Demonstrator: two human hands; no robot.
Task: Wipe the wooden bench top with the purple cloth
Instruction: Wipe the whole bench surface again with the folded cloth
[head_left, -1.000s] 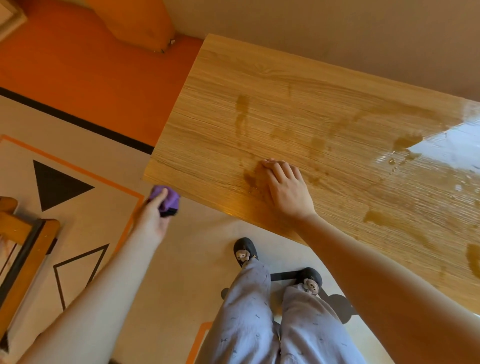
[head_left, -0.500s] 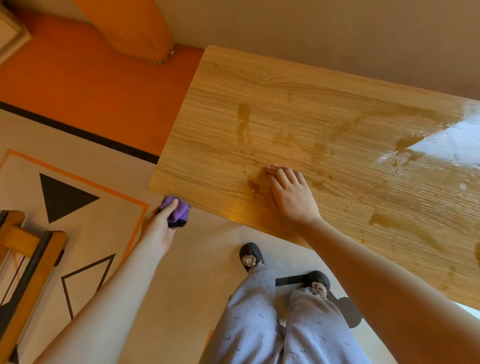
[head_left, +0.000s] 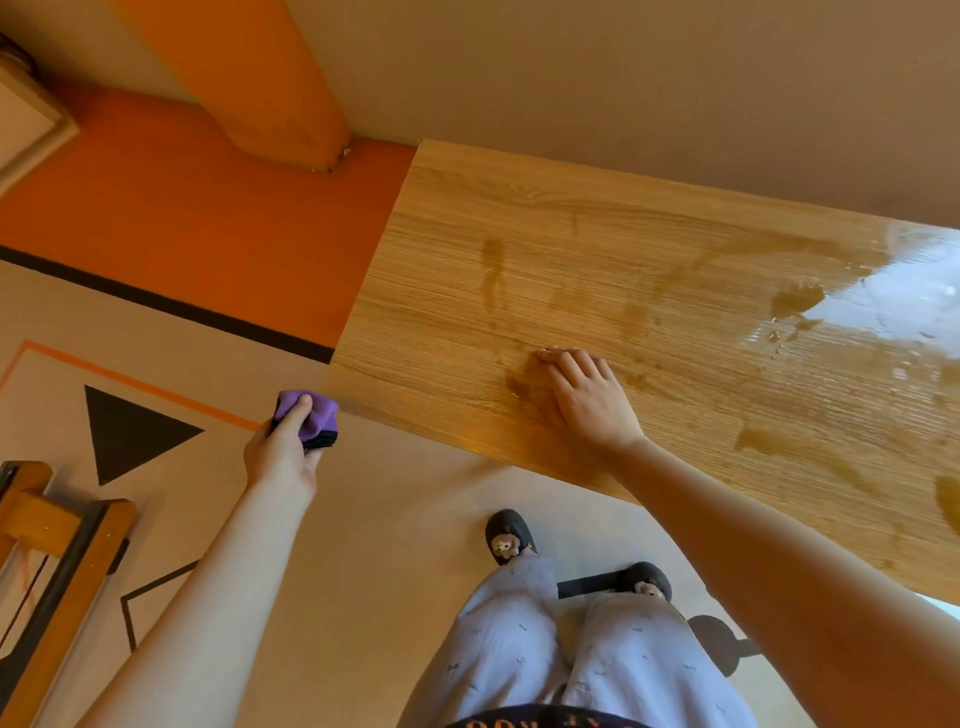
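Observation:
The wooden bench top (head_left: 649, 270) runs from the centre to the right, with dark wet smears and a shiny wet patch at its far right. My left hand (head_left: 283, 452) is closed around the bunched purple cloth (head_left: 314, 415), held just off the bench's near left corner, above the floor. My right hand (head_left: 589, 397) lies flat, palm down, on the bench top near its front edge, fingers together over a damp smear. It holds nothing.
A wooden frame piece (head_left: 47, 561) stands at the lower left on the patterned floor. An orange wall strip and slanted orange beam (head_left: 260, 93) rise behind the bench's left end. My legs and slippers (head_left: 506, 538) stand close to the bench front.
My left hand has carried the purple cloth rightward and up to the bench's near left corner. My right hand has stayed flat on the same spot.

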